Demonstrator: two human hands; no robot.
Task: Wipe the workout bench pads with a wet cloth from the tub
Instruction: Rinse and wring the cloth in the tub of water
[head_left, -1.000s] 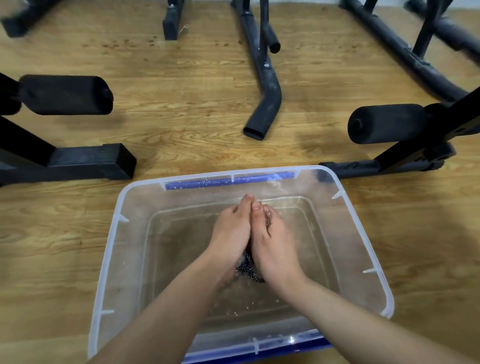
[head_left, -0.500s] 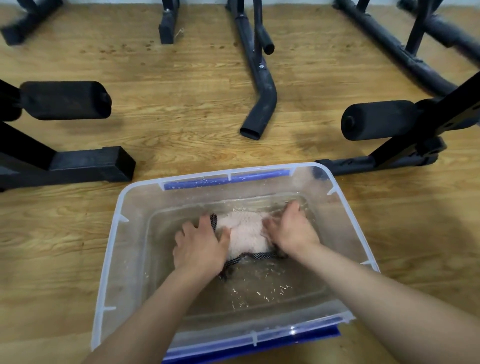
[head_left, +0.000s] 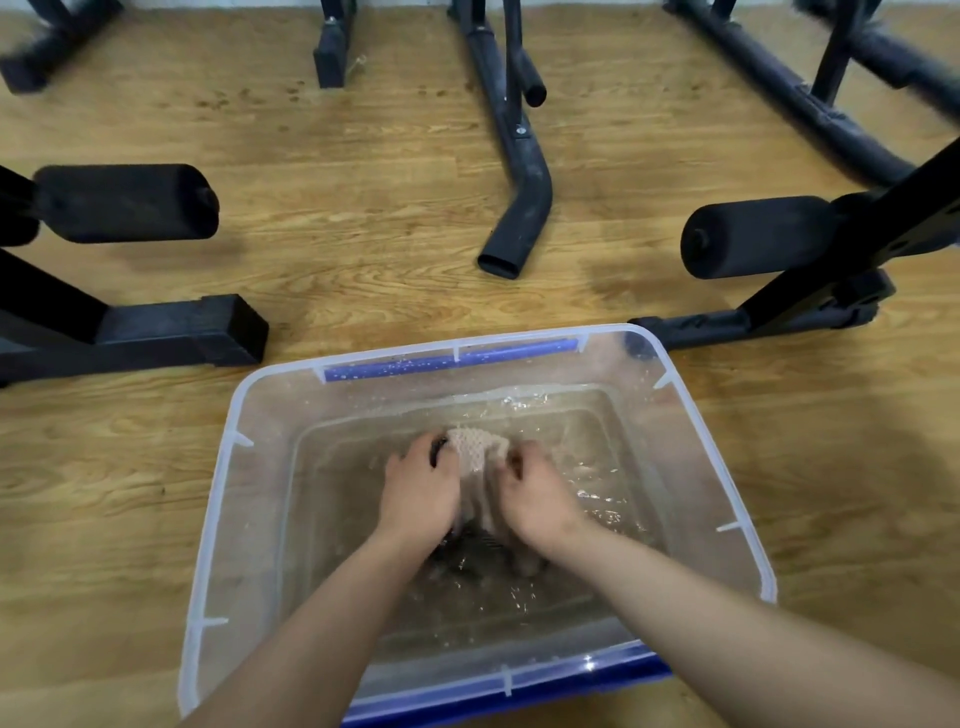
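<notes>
Drawn closer together than half a second earlier, when they held the fabric stretched wide, a person's left hand (head_left: 418, 493) and right hand (head_left: 537, 499) now bunch a pale pink waffle-textured cloth (head_left: 475, 452) with dark trim. The fingers of each hand are curled round its folds, so both hands are gripping it.

The cloth sits in the middle of a clear plastic tub (head_left: 218, 519) with blue handle strips. Its pale upper part bulges up between the knuckles, and its darker end trails into the rippled water (head_left: 587, 467) beneath the wrists. Droplets speckle the tub's far wall.

The tub rests on a light wood-grain floor (head_left: 363, 249). Beyond its far left corner lies a black square-section steel foot (head_left: 182, 327), and farther off on that side a black cylindrical foam pad (head_left: 124, 202) juts from a dark frame. Beyond the far right corner a second black foam pad (head_left: 753, 236) hangs on a slanted black frame. The black floor bar (head_left: 696, 327) of that frame ends just beside the tub's corner. Straight past the tub's far rim a bent black round tube (head_left: 519, 208) lies with its open end towards the tub.
</notes>
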